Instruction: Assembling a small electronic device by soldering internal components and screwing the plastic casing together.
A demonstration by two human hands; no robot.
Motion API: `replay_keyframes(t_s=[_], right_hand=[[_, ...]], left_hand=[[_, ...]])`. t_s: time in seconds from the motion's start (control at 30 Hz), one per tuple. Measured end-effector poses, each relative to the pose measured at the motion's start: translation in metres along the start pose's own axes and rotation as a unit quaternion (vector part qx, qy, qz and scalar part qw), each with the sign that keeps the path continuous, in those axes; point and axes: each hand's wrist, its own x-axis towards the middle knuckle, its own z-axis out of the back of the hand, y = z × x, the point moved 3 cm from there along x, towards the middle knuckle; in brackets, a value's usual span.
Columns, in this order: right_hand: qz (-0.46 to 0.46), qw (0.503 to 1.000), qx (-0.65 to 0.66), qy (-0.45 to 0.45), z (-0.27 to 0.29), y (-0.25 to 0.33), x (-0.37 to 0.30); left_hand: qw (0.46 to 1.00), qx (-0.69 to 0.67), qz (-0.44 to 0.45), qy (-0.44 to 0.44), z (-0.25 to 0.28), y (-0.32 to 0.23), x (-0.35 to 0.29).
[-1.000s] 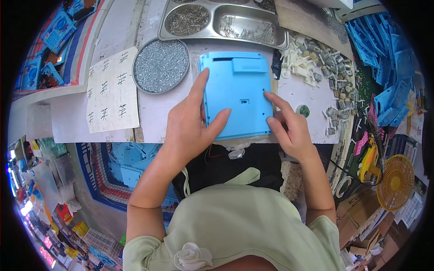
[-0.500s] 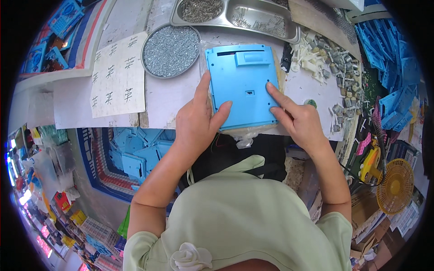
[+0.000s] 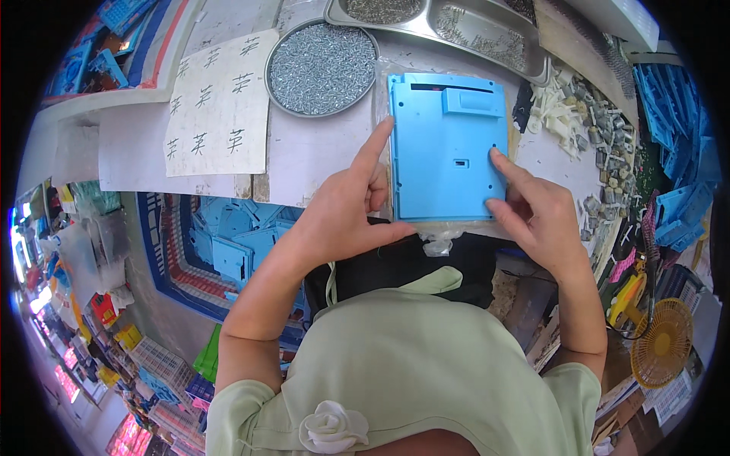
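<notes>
A flat light-blue plastic case (image 3: 441,178) lies on a plastic-wrapped pad at the table's front edge. It has a raised rectangular block near its far side, a small slot in the middle and several screw holes. Along its left edge rests my left hand (image 3: 346,205), index finger stretched to the upper side and thumb at the near corner. My right hand (image 3: 536,209) touches the right edge, index finger and thumb apart on the surface. Neither hand wraps round the case.
A round metal dish (image 3: 323,68) of small screws stands behind, beside a steel compartment tray (image 3: 426,34). White plastic parts and small motors (image 3: 608,144) lie to the right. A handwritten sheet (image 3: 220,106) is at left. Below is a blue crate (image 3: 163,262) of blue cases.
The view has shifted, so the table things sit further right. My left thumb has slid off the case's face to its near corner. The case stays flat.
</notes>
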Motion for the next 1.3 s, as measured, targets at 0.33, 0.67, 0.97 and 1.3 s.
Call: replay_keyframes(t_s=[0.33,0.67,0.97,1.3], right_hand=[[0.069,0.992,-0.104,-0.028,-0.014,0.005,0.002],[0.087,0.991,-0.038,-0.097,0.038,0.034,0.046],[0.314,0.886,-0.340,-0.029,-0.065,0.092,0.245],[0.271,0.955,-0.116,-0.045,-0.001,0.077,0.222]], left_hand=[[0.999,0.003,-0.004,0.048,0.004,0.008,0.000],[0.902,0.277,-0.093,-0.318,0.083,0.019,0.031],[0.876,0.366,-0.098,-0.299,0.109,0.031,0.060],[0.839,0.434,-0.099,-0.313,0.116,0.033,0.059]])
